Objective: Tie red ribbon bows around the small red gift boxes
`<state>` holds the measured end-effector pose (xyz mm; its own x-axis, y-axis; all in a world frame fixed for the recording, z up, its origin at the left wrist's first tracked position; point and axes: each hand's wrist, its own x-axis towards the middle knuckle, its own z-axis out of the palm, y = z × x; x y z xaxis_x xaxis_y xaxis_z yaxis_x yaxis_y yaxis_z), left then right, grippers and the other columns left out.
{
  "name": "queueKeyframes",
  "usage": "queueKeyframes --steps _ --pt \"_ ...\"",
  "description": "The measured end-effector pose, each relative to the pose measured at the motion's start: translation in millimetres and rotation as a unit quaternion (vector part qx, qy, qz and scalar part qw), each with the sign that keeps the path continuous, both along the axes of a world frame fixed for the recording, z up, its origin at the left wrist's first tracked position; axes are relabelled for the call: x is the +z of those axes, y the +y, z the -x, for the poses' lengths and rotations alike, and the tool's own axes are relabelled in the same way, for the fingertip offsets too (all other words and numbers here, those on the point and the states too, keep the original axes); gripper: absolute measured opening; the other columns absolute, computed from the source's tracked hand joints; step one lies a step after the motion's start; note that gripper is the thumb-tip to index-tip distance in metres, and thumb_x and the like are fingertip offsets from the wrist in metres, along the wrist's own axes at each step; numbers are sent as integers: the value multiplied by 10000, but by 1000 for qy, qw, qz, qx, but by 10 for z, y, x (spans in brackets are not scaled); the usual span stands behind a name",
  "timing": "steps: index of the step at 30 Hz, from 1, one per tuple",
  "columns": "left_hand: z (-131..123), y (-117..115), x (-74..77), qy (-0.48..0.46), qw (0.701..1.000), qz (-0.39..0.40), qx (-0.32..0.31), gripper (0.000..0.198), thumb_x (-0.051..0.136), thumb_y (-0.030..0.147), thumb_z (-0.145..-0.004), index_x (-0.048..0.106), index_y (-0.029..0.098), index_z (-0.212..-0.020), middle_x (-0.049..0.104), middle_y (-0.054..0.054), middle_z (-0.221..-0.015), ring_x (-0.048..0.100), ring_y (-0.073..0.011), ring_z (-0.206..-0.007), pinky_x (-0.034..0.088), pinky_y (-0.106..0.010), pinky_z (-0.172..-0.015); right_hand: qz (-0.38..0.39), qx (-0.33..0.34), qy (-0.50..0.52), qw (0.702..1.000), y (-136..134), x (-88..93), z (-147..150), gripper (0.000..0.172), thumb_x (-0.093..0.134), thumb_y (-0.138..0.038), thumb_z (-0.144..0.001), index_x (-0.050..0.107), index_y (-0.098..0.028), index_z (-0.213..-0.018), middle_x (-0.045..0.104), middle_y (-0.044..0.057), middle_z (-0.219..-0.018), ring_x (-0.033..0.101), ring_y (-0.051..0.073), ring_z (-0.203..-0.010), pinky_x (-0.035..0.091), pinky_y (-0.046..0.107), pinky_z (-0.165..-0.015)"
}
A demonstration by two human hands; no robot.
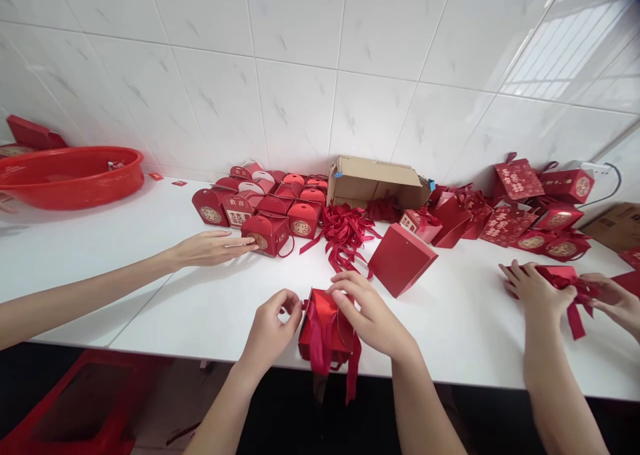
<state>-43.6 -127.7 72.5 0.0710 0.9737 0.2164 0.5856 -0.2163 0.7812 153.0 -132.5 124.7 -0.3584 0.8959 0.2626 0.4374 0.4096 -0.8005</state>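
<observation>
A small red gift box [343, 332] sits at the table's front edge, directly before me, with a dark red satin ribbon [320, 342] draped over its front and another end hanging past the edge. At the box's left side, my left hand [273, 328] is closed, thumb and forefinger pinching a bit of ribbon close to the box wall. My right hand [373, 315] curls over the right and back of the same box, fingers bent against its top edge. Just beyond lies a tangled pile of red ribbons [345, 232], beside a tilted red box [403, 258].
Closed gift boxes [303, 218] stand in rows behind, where a co-worker's hand [215, 247] touches one. An open cardboard carton [380, 175] rests by the wall. At right another person's hands [540, 288] handle a ribboned box. A red basin [75, 178] stands left.
</observation>
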Motion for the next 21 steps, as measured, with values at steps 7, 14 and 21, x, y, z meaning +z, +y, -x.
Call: queueKeyframes --steps 7,14,21 --pt "819 15 -338 283 920 -9 270 179 495 315 -760 618 210 -684 601 -106 -822 525 -312 -826 415 -415 -721 19 -161 127 978 -335 -462 -439 129 519 -326 -899 596 -229 -863 592 55 -1037 542 203 -1034 418 325 -887" --pt "497 15 -176 -106 989 -21 96 223 552 400 -785 582 213 -903 607 -63 -983 567 -235 -960 443 -336 -833 124 -140 217 958 -467 -778 -348 182 523 -380 -892 593 -213 -917 622 49 -925 592 186 -916 450 309 -834" --pt "-37 55 3 -202 957 161 -132 241 554 404 -826 480 187 -755 450 30 -687 431 -105 -611 355 -218 -561 267 -112 263 920 -445 -840 -179 260 582 -444 -839 493 -200 -823 443 -62 -568 414 83 -484 332 219 -484"
